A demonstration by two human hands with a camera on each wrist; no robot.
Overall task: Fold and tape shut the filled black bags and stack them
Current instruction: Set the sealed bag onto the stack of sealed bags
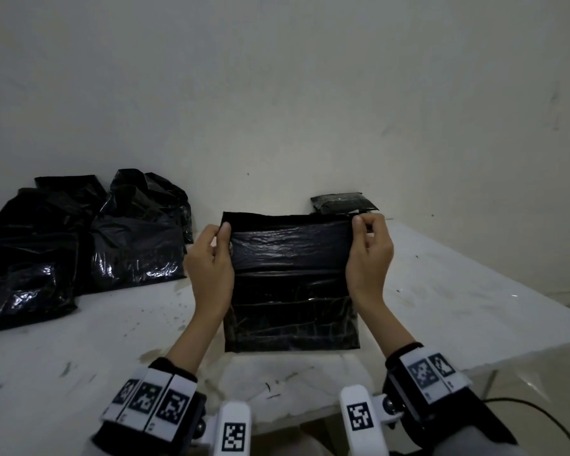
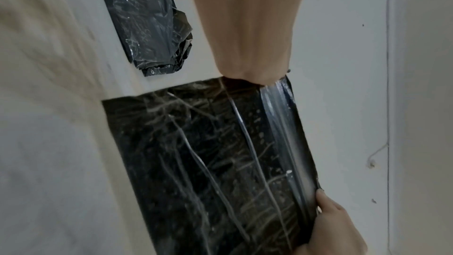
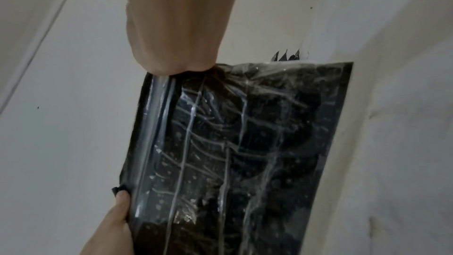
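Note:
A flat filled black bag (image 1: 293, 291) lies on the white table (image 1: 112, 340) in front of me, its top flap raised towards the wall. My left hand (image 1: 223, 229) pinches the flap's left corner and my right hand (image 1: 359, 222) pinches the right corner. In the left wrist view the left hand (image 2: 257, 79) meets the creased bag (image 2: 208, 162) at its edge, with the right hand (image 2: 335, 226) at the far corner. The right wrist view shows the right hand (image 3: 176, 69) on the bag (image 3: 245, 152) and the left hand (image 3: 115, 224) opposite.
A heap of crumpled black bags (image 1: 79, 241) lies at the back left of the table, against the wall. One small folded black packet (image 1: 341, 202) sits at the back, just behind the flap's right corner. The table's right edge (image 1: 507, 357) runs diagonally near my right wrist.

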